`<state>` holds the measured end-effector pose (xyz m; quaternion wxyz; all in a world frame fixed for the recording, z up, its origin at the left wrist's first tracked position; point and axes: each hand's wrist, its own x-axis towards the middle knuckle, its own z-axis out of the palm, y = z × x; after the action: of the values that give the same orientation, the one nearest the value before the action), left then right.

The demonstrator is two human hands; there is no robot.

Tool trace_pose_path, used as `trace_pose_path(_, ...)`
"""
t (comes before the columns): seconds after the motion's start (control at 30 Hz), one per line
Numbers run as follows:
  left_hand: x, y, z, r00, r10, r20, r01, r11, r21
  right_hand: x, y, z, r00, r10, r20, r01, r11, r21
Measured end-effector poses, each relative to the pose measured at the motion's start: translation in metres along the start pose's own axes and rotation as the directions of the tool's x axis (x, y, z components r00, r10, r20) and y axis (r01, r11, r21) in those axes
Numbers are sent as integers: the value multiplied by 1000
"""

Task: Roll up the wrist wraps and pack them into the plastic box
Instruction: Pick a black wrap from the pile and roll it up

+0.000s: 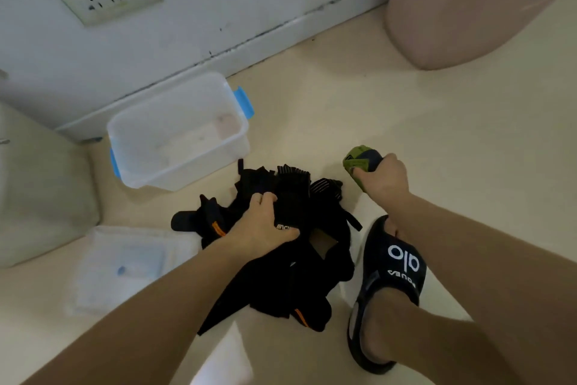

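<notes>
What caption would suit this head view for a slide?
Left hand grips black wrist wraps piled on the floor; right hand holds a green wrap near the plastic box.

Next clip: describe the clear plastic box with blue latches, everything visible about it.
The clear plastic box is a translucent, rounded-rectangular tub with a blue latch on each short end. It stands upright and lidless on the cream floor beside the white baseboard, apparently empty. Neither hand touches it; the pile of black wrist wraps lies just in front.
</notes>
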<state>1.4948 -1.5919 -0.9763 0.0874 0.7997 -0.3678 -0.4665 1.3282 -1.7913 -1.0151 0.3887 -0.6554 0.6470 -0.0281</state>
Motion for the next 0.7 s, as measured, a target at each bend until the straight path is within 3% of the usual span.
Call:
trace_pose_path(0.17, 19, -14, 26, 997, 28, -76, -17, 990, 137, 26, 42, 25, 999, 21, 44, -15, 990, -140)
trace_pose_path(0.23, 23, -18, 26, 993, 39, -109, -27, 993, 111, 31, 55, 27, 998, 28, 50, -20, 989, -150)
trace_pose_path(0.5, -1, -13, 11, 955, 7, -296, -57, 985, -161, 23, 37, 7, 989, 102, 109, -68, 958, -280)
trace_pose_path(0.7, -56, 6, -9, 939, -190, -286, 24, 867, -497, -30, 11, -13, 976, 23, 217, 40, 959, -279)
